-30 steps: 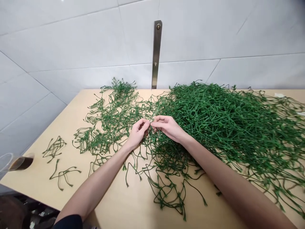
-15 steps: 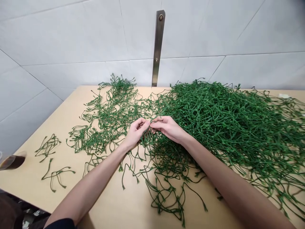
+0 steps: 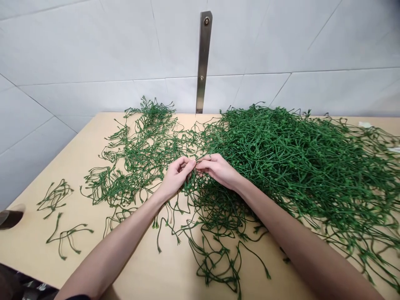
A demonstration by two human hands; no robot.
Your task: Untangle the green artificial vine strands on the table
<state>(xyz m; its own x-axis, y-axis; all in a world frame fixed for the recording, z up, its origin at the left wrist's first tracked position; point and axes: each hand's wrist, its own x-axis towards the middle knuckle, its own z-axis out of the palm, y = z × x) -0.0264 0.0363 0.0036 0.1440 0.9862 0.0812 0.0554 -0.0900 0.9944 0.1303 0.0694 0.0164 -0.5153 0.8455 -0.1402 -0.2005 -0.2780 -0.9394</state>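
Near the middle of the view, my left hand pinches a thin green strand between thumb and fingers. Close against it, my right hand has its fingertips closed on the same piece. The fingertips of both hands nearly touch, and which ends they hold is too small to tell. A large heap of green strands spreads to the right of my hands. Looser green strands lie to the left and beyond. A tangle of strands sits below my hands, between my forearms.
The pale wooden table meets a tiled wall, where a metal strip is fixed. A cup of dark liquid stands at the left edge. Two small strand groups lie near it. White scraps lie at the far right.
The whole view has shifted slightly, moving the table and strands a little left in it. Both hands stay together, still pinching, with barely any change in their hold.
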